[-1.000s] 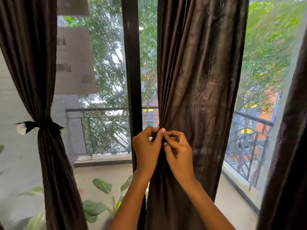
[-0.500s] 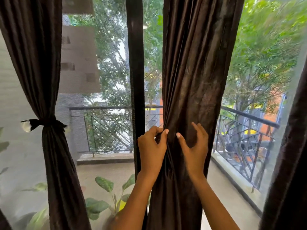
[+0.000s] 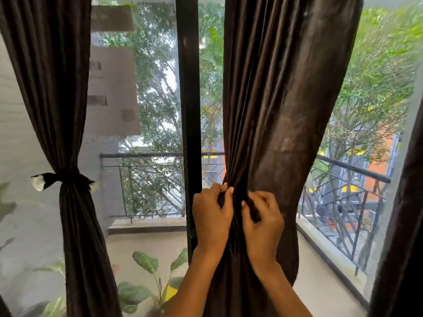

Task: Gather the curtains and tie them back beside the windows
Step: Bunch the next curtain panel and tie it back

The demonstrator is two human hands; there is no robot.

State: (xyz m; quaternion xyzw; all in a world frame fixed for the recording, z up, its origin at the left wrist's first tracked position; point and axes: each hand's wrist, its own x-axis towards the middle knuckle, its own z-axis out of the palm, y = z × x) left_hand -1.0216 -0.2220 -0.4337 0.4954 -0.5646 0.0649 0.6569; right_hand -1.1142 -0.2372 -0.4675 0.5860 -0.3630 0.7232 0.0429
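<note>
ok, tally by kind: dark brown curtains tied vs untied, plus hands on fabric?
Tied dark brown curtain: 1
Untied dark brown curtains, middle and right edge: 2
Hands gripping middle curtain, left hand, right hand: 2
Total: 5
</note>
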